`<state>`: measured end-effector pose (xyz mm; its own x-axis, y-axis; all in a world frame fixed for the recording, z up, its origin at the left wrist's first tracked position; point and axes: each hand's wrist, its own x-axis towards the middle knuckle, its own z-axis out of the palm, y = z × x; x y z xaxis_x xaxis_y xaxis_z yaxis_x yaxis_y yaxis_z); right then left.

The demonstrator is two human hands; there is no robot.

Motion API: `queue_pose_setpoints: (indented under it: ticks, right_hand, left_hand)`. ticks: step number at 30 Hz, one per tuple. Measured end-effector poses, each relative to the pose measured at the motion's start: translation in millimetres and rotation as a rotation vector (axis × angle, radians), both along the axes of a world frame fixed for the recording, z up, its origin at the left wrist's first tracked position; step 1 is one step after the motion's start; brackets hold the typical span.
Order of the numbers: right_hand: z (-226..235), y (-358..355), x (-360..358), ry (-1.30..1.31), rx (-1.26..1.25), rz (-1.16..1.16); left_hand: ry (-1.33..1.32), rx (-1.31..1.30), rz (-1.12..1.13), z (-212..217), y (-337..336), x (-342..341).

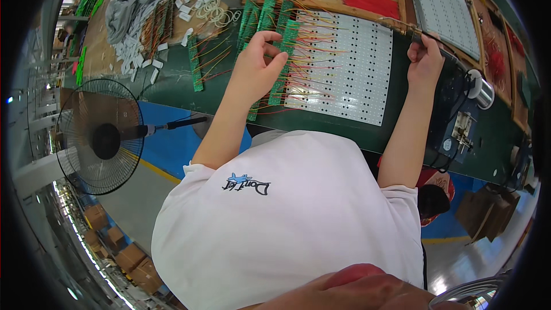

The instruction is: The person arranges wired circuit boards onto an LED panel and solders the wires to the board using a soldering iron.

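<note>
My left hand (261, 68) hovers at the left edge of a green circuit board strip (280, 83). Its fingers are curled, with a gap between thumb and forefinger and nothing visible in them. Thin red and yellow wires (315, 51) run right from the strip across a white perforated board (356, 74). Beyond the white board's upper right corner, my right hand (425, 60) is closed round a soldering iron (414, 33), its thin rod pointing left. More green strips (267, 8) with wires lie just past my left hand.
A separate wired strip (196, 63) lies left on the dark green table (166, 89), near scattered white connectors (138, 51). A solder reel (481, 89) and a blue device (456, 135) stand at the right. Red wires (371, 1) lie in a wooden tray. A black fan (103, 138) stands left.
</note>
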<state>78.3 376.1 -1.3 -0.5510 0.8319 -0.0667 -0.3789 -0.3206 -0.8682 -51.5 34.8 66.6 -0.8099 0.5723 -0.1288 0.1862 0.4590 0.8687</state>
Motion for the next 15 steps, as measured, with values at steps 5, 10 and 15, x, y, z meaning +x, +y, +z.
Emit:
queue_pose_setpoints:
  ticks: [5, 10, 15]
  right_hand:
    - [11, -5, 5, -0.031, 0.002, 0.017]
    - [10, -9, 2, -0.050, 0.034, 0.075]
    - [8, -13, 0, -0.055, 0.006, 0.115]
  left_hand:
    - [-0.120, 0.024, -0.019, -14, -17, -22]
    - [-0.213, -0.103, -0.061, -10, -15, -20]
    - [0.088, -0.276, 0.003, 4, 5, -18]
